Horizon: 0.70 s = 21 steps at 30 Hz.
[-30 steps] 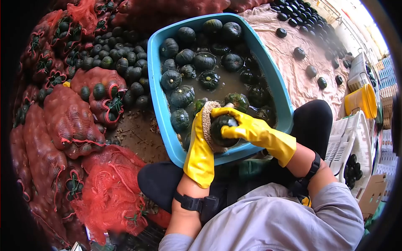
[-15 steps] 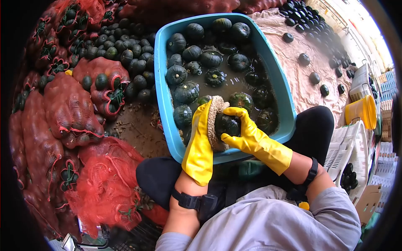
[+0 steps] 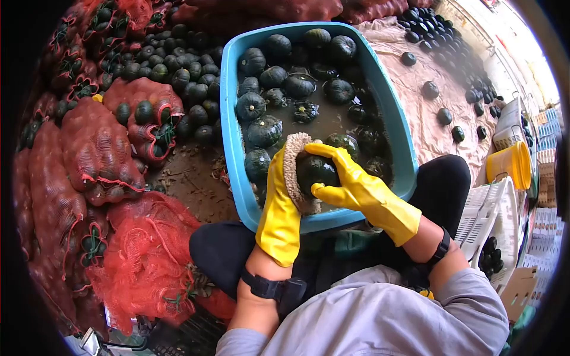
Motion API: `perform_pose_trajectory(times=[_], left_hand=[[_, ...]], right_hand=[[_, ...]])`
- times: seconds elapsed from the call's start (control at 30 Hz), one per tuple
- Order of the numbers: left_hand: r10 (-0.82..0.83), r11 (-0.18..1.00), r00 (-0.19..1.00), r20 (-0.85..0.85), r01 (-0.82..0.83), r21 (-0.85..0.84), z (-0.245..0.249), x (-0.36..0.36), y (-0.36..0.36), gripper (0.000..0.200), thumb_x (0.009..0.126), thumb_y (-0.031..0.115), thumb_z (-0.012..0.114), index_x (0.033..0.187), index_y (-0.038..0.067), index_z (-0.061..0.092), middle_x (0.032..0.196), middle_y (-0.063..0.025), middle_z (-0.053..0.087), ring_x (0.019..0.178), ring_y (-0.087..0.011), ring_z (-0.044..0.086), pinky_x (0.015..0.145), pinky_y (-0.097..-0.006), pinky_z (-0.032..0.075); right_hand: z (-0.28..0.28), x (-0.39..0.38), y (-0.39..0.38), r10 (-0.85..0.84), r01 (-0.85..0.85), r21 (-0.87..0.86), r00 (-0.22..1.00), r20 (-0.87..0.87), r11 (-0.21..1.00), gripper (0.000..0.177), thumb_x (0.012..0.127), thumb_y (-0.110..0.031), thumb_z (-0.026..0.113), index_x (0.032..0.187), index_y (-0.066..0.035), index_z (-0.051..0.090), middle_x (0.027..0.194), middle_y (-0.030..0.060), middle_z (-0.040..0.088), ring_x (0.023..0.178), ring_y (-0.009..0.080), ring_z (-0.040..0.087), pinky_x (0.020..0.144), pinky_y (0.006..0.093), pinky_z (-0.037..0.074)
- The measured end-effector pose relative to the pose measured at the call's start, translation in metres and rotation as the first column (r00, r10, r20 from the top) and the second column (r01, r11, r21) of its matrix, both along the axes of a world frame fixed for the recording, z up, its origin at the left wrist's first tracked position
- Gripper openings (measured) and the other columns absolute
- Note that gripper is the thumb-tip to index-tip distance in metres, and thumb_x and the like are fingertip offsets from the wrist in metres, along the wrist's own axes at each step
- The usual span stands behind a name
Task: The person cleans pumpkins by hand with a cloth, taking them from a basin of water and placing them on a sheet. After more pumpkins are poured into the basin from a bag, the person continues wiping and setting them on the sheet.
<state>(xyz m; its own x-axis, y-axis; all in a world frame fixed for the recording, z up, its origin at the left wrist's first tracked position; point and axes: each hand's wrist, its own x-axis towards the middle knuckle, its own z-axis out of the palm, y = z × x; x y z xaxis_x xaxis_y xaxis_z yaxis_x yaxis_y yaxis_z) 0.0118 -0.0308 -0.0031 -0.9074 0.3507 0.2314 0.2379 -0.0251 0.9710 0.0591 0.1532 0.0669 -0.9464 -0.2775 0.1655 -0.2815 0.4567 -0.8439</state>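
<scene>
Both my hands wear yellow rubber gloves and meet over the near end of a blue tub (image 3: 406, 127). A wet, dark green squash (image 3: 316, 173) is between them. My left hand (image 3: 280, 196) is closed on a beige, nubby cloth (image 3: 293, 169), pressed against the squash's left side. Around the squash's right side curl the fingers and thumb of my right hand (image 3: 350, 184). Several more green squashes (image 3: 265, 130) float in the tub's murky water (image 3: 320, 121). The palm of my left hand is hidden behind the cloth.
Red mesh sacks (image 3: 98, 151) full of produce crowd the left, with an emptied-looking red net (image 3: 148, 255) nearer me. Loose squashes (image 3: 178, 65) pile behind them. Right of the tub, squashes lie on a pinkish sheet (image 3: 398, 77). A yellow bucket (image 3: 510, 165) and white crates (image 3: 487, 207) stand at right.
My hands, the cloth and the squash have shifted slightly toward the left within the view. The squash remains held between the cloth and my right hand.
</scene>
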Motion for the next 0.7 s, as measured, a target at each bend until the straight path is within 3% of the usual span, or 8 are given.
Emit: perform_pose_trajectory(times=[0.07, 0.2, 0.23, 0.4, 0.5, 0.57, 0.63, 0.7], left_hand=[[0.007, 0.946, 0.93, 0.367, -0.125, 0.298, -0.005, 0.005, 0.016, 0.067, 0.087, 0.037, 0.079, 0.142, 0.007, 0.055, 0.129, -0.0103, 0.069, 0.117, -0.0255, 0.069, 0.109, -0.0423, 0.055], [-0.297, 0.647, 0.483, 0.824, -0.533, 0.546, -0.011, 0.004, 0.03, 0.046, 0.112, 0.051, 0.045, 0.135, 0.015, 0.063, 0.128, -0.0092, 0.069, 0.12, -0.0279, 0.066, 0.11, -0.0443, 0.053], [-0.025, 0.781, 0.711, 0.702, -0.425, 0.458, -0.022, 0.008, 0.042, 0.047, 0.111, 0.053, 0.046, 0.133, 0.016, 0.064, 0.127, -0.0097, 0.069, 0.119, -0.0283, 0.066, 0.11, -0.0442, 0.053], [-0.351, 0.571, 0.663, 0.662, -0.409, 0.712, -0.001, 0.019, 0.057, 0.038, 0.117, 0.029, 0.042, 0.147, 0.009, 0.054, 0.138, -0.0117, 0.063, 0.127, -0.0261, 0.064, 0.117, -0.0425, 0.049], [-0.102, 0.844, 0.738, 0.668, -0.291, 0.45, 0.006, 0.019, 0.054, 0.045, 0.104, 0.029, 0.066, 0.142, 0.009, 0.054, 0.137, -0.0109, 0.064, 0.128, -0.0244, 0.063, 0.115, -0.0407, 0.049], [0.146, 0.942, 0.988, 0.047, -0.125, -0.311, 0.023, 0.011, 0.041, 0.066, 0.087, 0.021, 0.083, 0.143, 0.006, 0.05, 0.138, -0.0126, 0.063, 0.128, -0.0258, 0.063, 0.115, -0.0387, 0.049], [0.076, 0.966, 0.933, 0.351, -0.156, 0.205, -0.009, 0.007, 0.032, 0.059, 0.09, 0.03, 0.077, 0.14, 0.009, 0.055, 0.136, -0.0099, 0.066, 0.126, -0.0261, 0.064, 0.112, -0.0389, 0.05], [0.107, 0.921, 0.969, -0.222, -0.18, -0.344, -0.003, -0.007, 0.023, 0.052, 0.084, 0.033, 0.08, 0.129, 0.013, 0.064, 0.133, -0.0089, 0.067, 0.126, -0.0283, 0.063, 0.111, -0.0398, 0.049]], right_hand=[[-0.019, -0.001, -0.007, 0.018, 0.106, -0.425, 0.961, 0.277, 0.899, 0.066, 0.097, -0.027, 0.076, 0.155, -0.012, 0.051, 0.139, 0.0202, 0.063, 0.13, 0.0332, 0.063, 0.113, 0.0424, 0.048], [-0.039, -0.005, -0.025, -0.229, 0.411, -0.361, 0.862, 0.452, 0.837, 0.06, 0.105, -0.037, 0.067, 0.155, -0.011, 0.05, 0.147, 0.0225, 0.058, 0.132, 0.0368, 0.06, 0.115, 0.0446, 0.048], [-0.059, -0.01, -0.025, -0.376, 0.451, -0.215, 0.872, 0.313, 0.866, 0.061, 0.105, -0.037, 0.068, 0.156, -0.01, 0.049, 0.147, 0.0246, 0.056, 0.133, 0.0407, 0.059, 0.115, 0.0472, 0.046], [-0.062, -0.014, -0.029, -0.386, 0.459, 0.07, 0.812, -0.438, 0.886, 0.069, 0.096, -0.017, 0.078, 0.157, -0.004, 0.049, 0.155, 0.0223, 0.053, 0.145, 0.0393, 0.049, 0.123, 0.0477, 0.037], [-0.061, -0.015, -0.019, -0.405, 0.399, -0.074, 0.88, -0.249, 0.914, 0.066, 0.096, -0.015, 0.077, 0.156, -0.005, 0.051, 0.154, 0.0198, 0.055, 0.144, 0.0361, 0.051, 0.124, 0.0445, 0.037], [-0.06, -0.004, -0.022, -0.423, 0.417, -0.191, 0.906, 0.011, 0.889, 0.059, 0.101, -0.021, 0.073, 0.155, -0.006, 0.052, 0.152, 0.019, 0.057, 0.141, 0.0342, 0.054, 0.121, 0.0431, 0.04], [-0.064, 0.001, -0.026, -0.268, 0.403, -0.523, 0.91, 0.315, 0.751, 0.048, 0.111, -0.028, 0.06, 0.154, -0.009, 0.054, 0.149, 0.0151, 0.06, 0.136, 0.0292, 0.059, 0.118, 0.0395, 0.044], [-0.058, 0.003, -0.015, 0.198, 0.369, -0.837, 0.858, 0.474, 0.404, 0.046, 0.116, -0.034, 0.048, 0.153, -0.007, 0.057, 0.145, 0.0138, 0.065, 0.136, 0.0231, 0.061, 0.119, 0.0371, 0.045]])
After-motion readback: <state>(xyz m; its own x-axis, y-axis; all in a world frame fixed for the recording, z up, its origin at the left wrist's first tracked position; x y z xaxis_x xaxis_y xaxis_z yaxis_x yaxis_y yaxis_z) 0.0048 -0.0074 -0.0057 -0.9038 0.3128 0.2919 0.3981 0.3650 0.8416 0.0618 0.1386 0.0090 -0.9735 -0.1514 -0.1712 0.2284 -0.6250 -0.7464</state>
